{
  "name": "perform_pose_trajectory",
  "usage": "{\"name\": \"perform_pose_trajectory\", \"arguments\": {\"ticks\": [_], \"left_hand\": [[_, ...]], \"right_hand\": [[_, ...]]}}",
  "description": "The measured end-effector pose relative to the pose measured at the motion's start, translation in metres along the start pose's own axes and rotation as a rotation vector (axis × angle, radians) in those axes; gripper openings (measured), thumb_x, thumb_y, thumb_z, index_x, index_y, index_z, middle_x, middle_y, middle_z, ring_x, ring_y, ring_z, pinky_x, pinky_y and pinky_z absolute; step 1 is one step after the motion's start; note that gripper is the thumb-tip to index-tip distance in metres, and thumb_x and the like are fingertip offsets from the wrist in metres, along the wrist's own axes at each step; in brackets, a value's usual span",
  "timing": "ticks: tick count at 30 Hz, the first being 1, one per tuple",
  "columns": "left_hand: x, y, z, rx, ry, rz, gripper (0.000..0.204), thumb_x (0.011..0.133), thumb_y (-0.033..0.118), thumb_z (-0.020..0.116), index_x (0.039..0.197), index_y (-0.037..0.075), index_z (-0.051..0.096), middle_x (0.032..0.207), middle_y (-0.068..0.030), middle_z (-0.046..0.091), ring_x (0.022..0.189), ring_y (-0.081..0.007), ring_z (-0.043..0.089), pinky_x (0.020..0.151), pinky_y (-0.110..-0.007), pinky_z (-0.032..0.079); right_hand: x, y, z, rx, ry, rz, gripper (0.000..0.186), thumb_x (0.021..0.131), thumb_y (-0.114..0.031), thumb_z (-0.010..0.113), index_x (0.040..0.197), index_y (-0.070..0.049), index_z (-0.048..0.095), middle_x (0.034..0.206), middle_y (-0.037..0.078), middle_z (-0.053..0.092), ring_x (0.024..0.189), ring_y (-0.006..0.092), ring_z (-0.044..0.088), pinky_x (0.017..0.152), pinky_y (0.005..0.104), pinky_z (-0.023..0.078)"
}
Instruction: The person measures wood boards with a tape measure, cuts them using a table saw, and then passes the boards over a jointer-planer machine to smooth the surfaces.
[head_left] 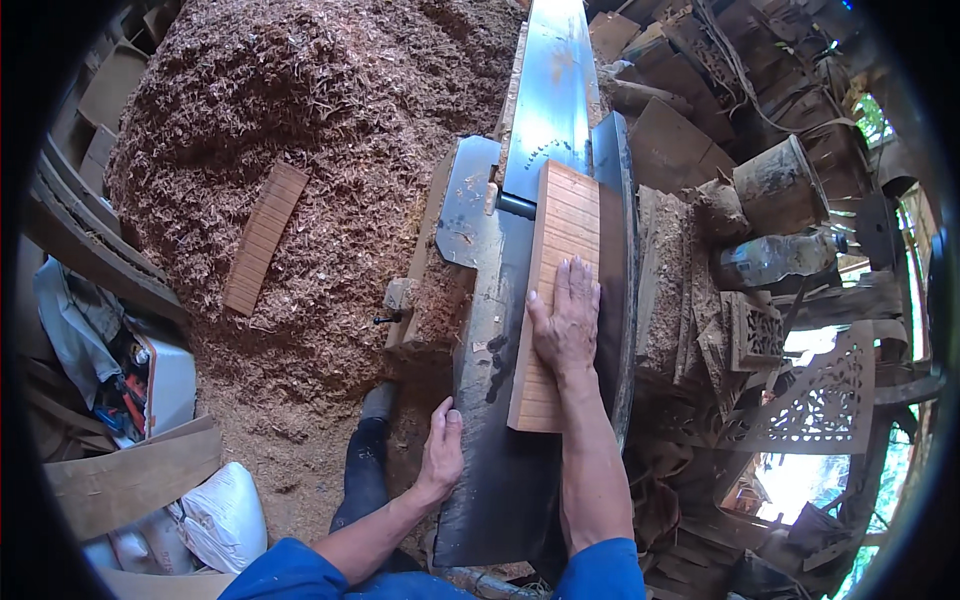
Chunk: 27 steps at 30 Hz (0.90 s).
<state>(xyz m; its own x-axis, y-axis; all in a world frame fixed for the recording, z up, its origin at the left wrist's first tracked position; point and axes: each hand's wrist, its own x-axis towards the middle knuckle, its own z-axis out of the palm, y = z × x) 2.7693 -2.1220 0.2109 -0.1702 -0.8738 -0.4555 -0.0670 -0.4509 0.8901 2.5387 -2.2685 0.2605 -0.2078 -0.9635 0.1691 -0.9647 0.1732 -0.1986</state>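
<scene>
A wooden board [563, 215] lies lengthwise on the dark metal bed [485, 500] of a jointer planer, close along its right-hand fence [618, 240]. My right hand [568, 325] presses flat on the board's top, fingers stretched forward and thumb out to the left. The board's far end reaches past the cutter slot [516, 206] onto the shiny far bed [550, 90]. At the near bed's left edge rests my left hand [441, 455], its fingers and thumb pointing forward and holding nothing. Its palm side is partly hidden.
A big heap of wood shavings [300, 90] rises left of the machine, with a loose wooden piece [265, 240] on it. White sacks [225, 520] and a white box [170, 385] stand lower left. On the right are a bucket [780, 185], a plastic bottle [780, 258] and carved panels [815, 400].
</scene>
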Motion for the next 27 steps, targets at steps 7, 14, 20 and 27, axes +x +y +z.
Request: {"name": "perform_pose_trajectory", "arguments": {"ticks": [7,14,20,27], "left_hand": [[-0.001,0.015,0.0,0.068,0.011,0.002,0.057,0.112,0.041,0.034,0.15,-0.001,0.038,0.146,-0.0253,0.049,0.134,-0.0346,0.05,0.113,-0.041,0.037],[-0.002,0.02,-0.002,0.086,-0.025,-0.038,0.063,0.11,0.047,0.035,0.152,-0.001,0.034,0.145,-0.027,0.049,0.133,-0.0359,0.05,0.112,-0.042,0.038],[-0.001,0.021,-0.003,0.094,-0.046,-0.056,0.066,0.109,0.049,0.035,0.153,0.0,0.032,0.143,-0.0283,0.05,0.127,-0.0369,0.055,0.109,-0.044,0.041],[0.0,0.019,-0.004,0.127,-0.059,-0.049,0.065,0.11,0.047,0.035,0.153,-0.001,0.03,0.144,-0.031,0.047,0.13,-0.0406,0.053,0.11,-0.046,0.04]], "right_hand": [[0.036,0.008,0.007,-0.011,0.008,0.0,0.08,0.097,-0.047,0.052,0.155,0.004,0.033,0.163,0.025,0.027,0.154,0.0378,0.02,0.127,0.05,0.011],[0.071,0.013,0.013,-0.017,0.012,0.009,0.079,0.097,-0.048,0.05,0.155,0.004,0.034,0.163,0.025,0.027,0.154,0.037,0.021,0.127,0.0491,0.011],[0.098,0.019,0.017,-0.039,0.007,0.012,0.079,0.098,-0.049,0.049,0.155,0.003,0.034,0.164,0.025,0.027,0.154,0.0363,0.021,0.127,0.0489,0.011],[0.126,0.025,0.024,-0.065,0.004,0.005,0.079,0.098,-0.051,0.05,0.155,0.003,0.036,0.163,0.025,0.029,0.154,0.0361,0.023,0.126,0.0482,0.012]]}}
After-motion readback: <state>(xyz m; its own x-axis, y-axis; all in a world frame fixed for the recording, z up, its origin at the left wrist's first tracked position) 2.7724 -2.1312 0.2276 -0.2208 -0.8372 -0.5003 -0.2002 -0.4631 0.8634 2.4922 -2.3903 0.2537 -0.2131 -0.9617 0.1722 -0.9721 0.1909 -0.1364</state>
